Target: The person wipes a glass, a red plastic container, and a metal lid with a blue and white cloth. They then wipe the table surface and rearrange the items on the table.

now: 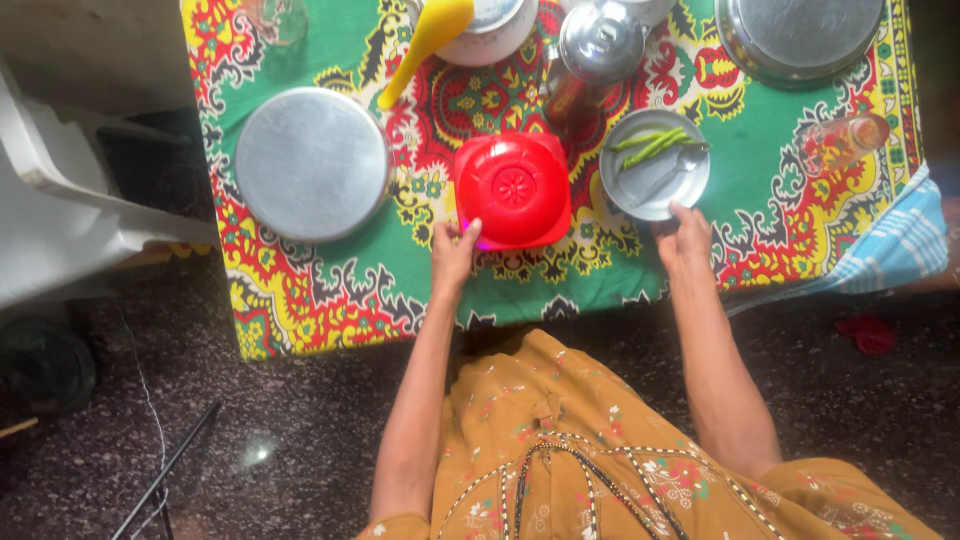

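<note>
Overhead view of a low table under a patterned cloth (300, 290). The left hand (455, 250) rested with fingers spread narrowly against the near rim of the red box (513, 190) at table centre, touching but not gripping it. The right hand (686, 235) touched the 6 o'clock rim of the steel plate (655, 178), at 3 o'clock of the box and just beside it; whether its fingers pinched the rim could not be told. The plate carried green beans (650, 146) and a spoon (672, 172).

Judged risks: tilting the plate would roll the beans or slide the spoon off; pushing the box toward 12 o'clock would strike the steel pot (598, 45) close behind it. The bottle (845, 140), lying at 3 o'clock near the table edge, could roll off if jostled.

Open room lay at 6 o'clock, between both things and the near edge, and between the box and the large lid (312, 163) at 9 o'clock. The far side was crowded by a yellow ladle (425, 45) and a pan (800, 35).
</note>
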